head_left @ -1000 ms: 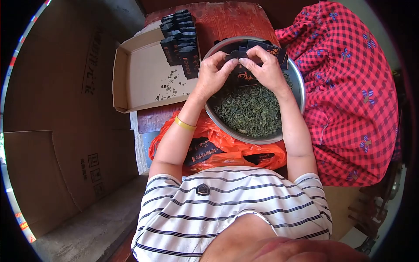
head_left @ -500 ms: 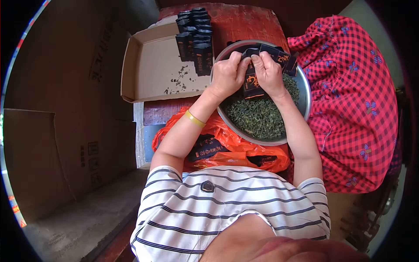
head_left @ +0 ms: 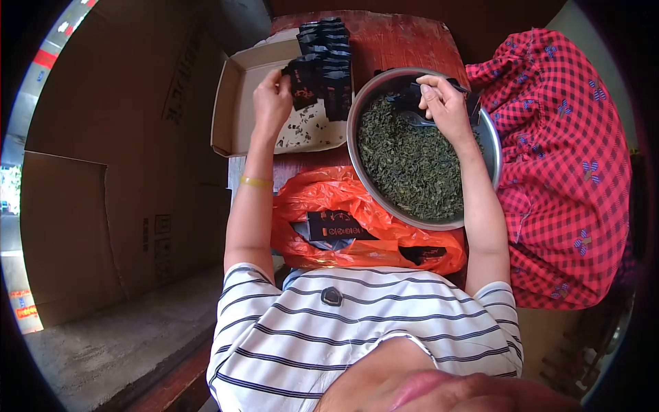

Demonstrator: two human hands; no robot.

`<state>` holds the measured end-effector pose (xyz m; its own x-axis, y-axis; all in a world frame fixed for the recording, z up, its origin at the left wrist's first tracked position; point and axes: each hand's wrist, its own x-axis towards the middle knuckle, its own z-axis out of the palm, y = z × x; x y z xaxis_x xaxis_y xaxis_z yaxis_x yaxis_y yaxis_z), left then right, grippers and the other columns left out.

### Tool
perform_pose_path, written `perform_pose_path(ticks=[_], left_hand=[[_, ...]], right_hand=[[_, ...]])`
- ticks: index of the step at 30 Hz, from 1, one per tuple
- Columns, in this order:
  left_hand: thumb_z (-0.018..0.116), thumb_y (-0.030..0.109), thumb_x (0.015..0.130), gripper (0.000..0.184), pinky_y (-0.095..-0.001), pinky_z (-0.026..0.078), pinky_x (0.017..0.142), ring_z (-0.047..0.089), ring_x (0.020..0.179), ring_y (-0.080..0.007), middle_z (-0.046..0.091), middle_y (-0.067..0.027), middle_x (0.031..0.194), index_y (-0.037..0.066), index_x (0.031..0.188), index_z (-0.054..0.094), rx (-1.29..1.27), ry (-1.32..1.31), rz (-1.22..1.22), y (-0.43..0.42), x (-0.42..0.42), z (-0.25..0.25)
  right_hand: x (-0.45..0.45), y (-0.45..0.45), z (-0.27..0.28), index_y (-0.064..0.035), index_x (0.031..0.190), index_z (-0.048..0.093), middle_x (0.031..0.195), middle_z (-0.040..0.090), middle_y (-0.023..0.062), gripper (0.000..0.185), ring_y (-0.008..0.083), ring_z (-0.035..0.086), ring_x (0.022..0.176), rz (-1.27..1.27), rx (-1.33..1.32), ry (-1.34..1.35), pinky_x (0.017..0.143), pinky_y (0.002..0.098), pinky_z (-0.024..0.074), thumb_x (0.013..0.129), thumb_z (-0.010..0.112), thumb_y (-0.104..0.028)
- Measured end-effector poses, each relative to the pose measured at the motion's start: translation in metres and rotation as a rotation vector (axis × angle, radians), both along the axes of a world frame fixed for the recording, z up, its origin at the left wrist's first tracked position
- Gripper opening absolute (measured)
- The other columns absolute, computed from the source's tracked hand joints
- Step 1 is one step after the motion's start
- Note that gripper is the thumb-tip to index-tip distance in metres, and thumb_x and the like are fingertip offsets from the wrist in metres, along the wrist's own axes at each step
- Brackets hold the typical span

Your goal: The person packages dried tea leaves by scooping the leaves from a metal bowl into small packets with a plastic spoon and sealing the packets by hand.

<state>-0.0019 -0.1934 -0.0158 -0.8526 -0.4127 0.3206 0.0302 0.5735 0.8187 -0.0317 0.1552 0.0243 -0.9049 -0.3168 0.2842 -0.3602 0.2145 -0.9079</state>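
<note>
My left hand (head_left: 272,103) is over the shallow cardboard box (head_left: 230,110), its fingers closed on the top of a black packet (head_left: 304,88) with orange print. That packet is beside rows of standing black packets (head_left: 338,69). Over the metal bowl (head_left: 356,161) of dried green leaves (head_left: 412,165), my right hand (head_left: 443,103) has its fingers curled round something dark that looks like a scoop (head_left: 416,119). More black packets partly show behind my right hand at the bowl's far right rim.
An orange plastic bag (head_left: 309,189) with black packets (head_left: 338,226) in it lies between the bowl and my body. Red checked cloth (head_left: 549,172) covers something at the right. A large cardboard carton (head_left: 75,137) stands at the left.
My hands were together on a black packet over the bowl; they are now apart. The left has moved over to the box with a packet, and the right has stayed over the bowl.
</note>
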Motion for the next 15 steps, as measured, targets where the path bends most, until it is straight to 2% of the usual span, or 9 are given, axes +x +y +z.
perform_pose_path(ticks=[2,3,4,7,8,11,12,13,15], left_hand=[[0.062,0.014,0.095,0.021,-0.0276,0.052,0.061,0.064,0.069,-0.01,0.07,-0.0071,0.086,-0.001,0.109,0.066,0.026,-0.039,-0.039,0.006,-0.011,-0.013],[0.065,0.015,0.092,0.035,-0.0313,0.054,0.068,0.069,0.075,-0.0158,0.07,-0.0142,0.103,0.0,0.123,0.06,0.018,-0.042,-0.069,0.008,-0.016,-0.018],[0.065,0.015,0.092,0.035,-0.0313,0.054,0.068,0.069,0.075,-0.0158,0.07,-0.0142,0.103,0.0,0.123,0.06,0.019,-0.044,-0.069,0.009,-0.018,-0.025],[0.07,0.017,0.087,0.053,-0.0365,0.053,0.079,0.066,0.081,-0.0233,0.062,-0.0188,0.122,0.003,0.135,0.051,-0.142,-0.004,0.106,0.019,-0.012,-0.023],[0.071,0.017,0.085,0.058,-0.0377,0.051,0.082,0.065,0.083,-0.0249,0.061,-0.0185,0.124,0.004,0.137,0.049,-0.189,0.014,0.127,0.019,-0.009,-0.02],[0.071,0.015,0.085,0.055,-0.0381,0.051,0.08,0.062,0.081,-0.0228,0.061,-0.0147,0.119,0.003,0.134,0.051,-0.275,0.076,0.13,0.027,0.002,0.003],[0.067,0.01,0.087,0.044,-0.0397,0.053,0.077,0.064,0.078,-0.0258,0.061,-0.0153,0.115,0.005,0.128,0.054,-0.332,0.209,0.125,0.034,0.006,0.011],[0.067,0.01,0.087,0.044,-0.0397,0.053,0.077,0.064,0.078,-0.0258,0.061,-0.0153,0.115,0.005,0.128,0.054,-0.331,0.213,0.113,0.042,0.007,0.02],[0.066,0.01,0.089,0.032,-0.0357,0.054,0.072,0.067,0.076,-0.0228,0.067,-0.0136,0.101,0.006,0.12,0.06,-0.17,0.26,-0.084,0.066,0.009,0.035]], right_hand=[[-0.001,0.002,0.0,-0.0027,0.112,0.063,0.071,0.059,-0.0007,0.02,0.0038,0.052,0.06,0.013,0.025,0.0,0.053,0.0202,0.0432,0.1,0.057,-0.018],[-0.001,0.003,-0.001,-0.0027,0.112,0.063,0.071,0.059,-0.0012,0.02,0.0044,0.054,0.062,0.024,0.041,-0.019,0.055,0.0204,0.0443,0.1,0.056,-0.018],[-0.001,0.004,-0.002,-0.0027,0.111,0.064,0.071,0.06,-0.0017,0.02,0.005,0.056,0.065,0.035,0.057,-0.04,0.056,0.0206,0.0455,0.1,0.056,-0.018],[-0.009,0.014,-0.01,-0.0037,0.111,0.064,0.073,0.06,-0.0008,0.02,0.0043,0.053,0.063,0.033,0.126,-0.035,0.058,0.02,0.0451,0.1,0.057,-0.018],[-0.01,0.018,-0.007,-0.0033,0.107,0.066,0.074,0.062,0.0,0.018,0.0054,0.056,0.066,-0.025,0.237,0.028,0.061,0.0219,0.047,0.097,0.06,-0.016],[-0.012,0.028,-0.006,-0.0041,0.103,0.066,0.08,0.067,0.0023,0.017,0.0097,0.062,0.07,-0.101,0.408,0.168,0.067,0.0281,0.0505,0.09,0.065,-0.015],[-0.01,0.029,-0.004,-0.0049,0.103,0.066,0.083,0.067,0.0029,0.019,0.0115,0.063,0.073,-0.078,0.488,0.159,0.069,0.0289,0.0509,0.088,0.067,-0.016],[-0.008,0.028,-0.002,-0.0056,0.103,0.066,0.087,0.067,0.0036,0.021,0.0132,0.064,0.075,-0.054,0.566,0.151,0.071,0.0297,0.0512,0.086,0.068,-0.017],[-0.004,0.026,-0.008,-0.0077,0.102,0.066,0.097,0.065,0.0066,0.024,0.0237,0.065,0.088,-0.052,0.749,0.353,0.08,0.0371,0.0516,0.082,0.07,-0.021]])
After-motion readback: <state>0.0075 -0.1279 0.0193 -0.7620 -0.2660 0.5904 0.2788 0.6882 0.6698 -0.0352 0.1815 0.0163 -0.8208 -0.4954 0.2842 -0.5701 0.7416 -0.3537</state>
